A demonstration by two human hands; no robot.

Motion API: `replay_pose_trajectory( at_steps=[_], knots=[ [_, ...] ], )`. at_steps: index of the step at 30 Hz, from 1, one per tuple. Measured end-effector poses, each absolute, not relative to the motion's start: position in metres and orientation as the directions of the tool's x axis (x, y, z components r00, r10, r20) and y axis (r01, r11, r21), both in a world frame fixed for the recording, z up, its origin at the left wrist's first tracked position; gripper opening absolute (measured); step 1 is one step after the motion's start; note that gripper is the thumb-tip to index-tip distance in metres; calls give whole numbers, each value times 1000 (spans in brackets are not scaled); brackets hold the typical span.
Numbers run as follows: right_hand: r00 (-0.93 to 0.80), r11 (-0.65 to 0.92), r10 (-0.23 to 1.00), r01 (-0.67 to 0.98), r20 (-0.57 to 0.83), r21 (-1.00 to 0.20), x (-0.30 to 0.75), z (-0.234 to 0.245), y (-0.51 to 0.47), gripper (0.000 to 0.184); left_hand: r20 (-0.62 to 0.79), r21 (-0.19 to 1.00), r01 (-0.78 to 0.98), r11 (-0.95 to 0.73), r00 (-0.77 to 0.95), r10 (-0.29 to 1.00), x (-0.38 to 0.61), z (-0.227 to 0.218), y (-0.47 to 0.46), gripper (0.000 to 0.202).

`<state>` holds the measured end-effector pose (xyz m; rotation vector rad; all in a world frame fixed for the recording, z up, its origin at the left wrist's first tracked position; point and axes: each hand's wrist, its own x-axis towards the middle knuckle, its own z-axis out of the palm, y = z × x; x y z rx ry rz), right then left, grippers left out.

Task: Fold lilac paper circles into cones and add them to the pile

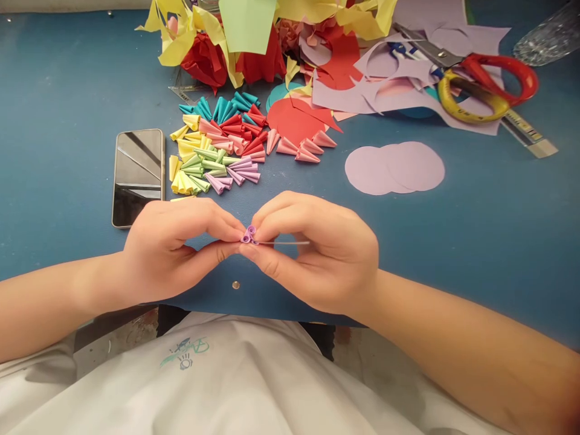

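Note:
Between my two hands, near the table's front edge, is a small purple rolled paper piece [249, 235] with spiral ends showing. My left hand [181, 241] pinches its left side between thumb and fingertips. From the right, my right hand [317, 251] pinches it the same way. A thin pale stick or wire [287, 243] runs from the piece toward my right palm. Beyond my hands lies a cluster of small rolled paper cones [211, 160] in teal, red, pink, yellow, green and purple. Several pink cones [306, 147] sit just right of them.
A phone [138, 175] lies left of the cones. Overlapping purple paper circles [394, 168] are at right. Scissors [475, 84] rest on purple paper scraps [353, 93], by a box cutter [530, 134]. Crumpled coloured paper [203, 60] is piled at the back, a clear plastic item [550, 36] far right.

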<state>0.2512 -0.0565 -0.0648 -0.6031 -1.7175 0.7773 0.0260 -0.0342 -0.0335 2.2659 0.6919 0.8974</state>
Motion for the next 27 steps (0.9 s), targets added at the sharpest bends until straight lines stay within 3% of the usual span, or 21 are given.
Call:
replay_pose_trajectory(
  at_steps=[11,16,27],
  knots=[
    [-244,684,718,68,652,-727,252,-64,-57,17,469,609,246,-754,655,592,27,-34,-34,22],
    [-162,606,780,-43,604,-794,246,-67,-59,25,420,613,318,-723,644,639,28,-32,-36,19],
    [-204,434,859,-198,470,-879,252,-69,-54,22,287,833,194,-518,648,705,23,-43,-30,14]
  ],
)
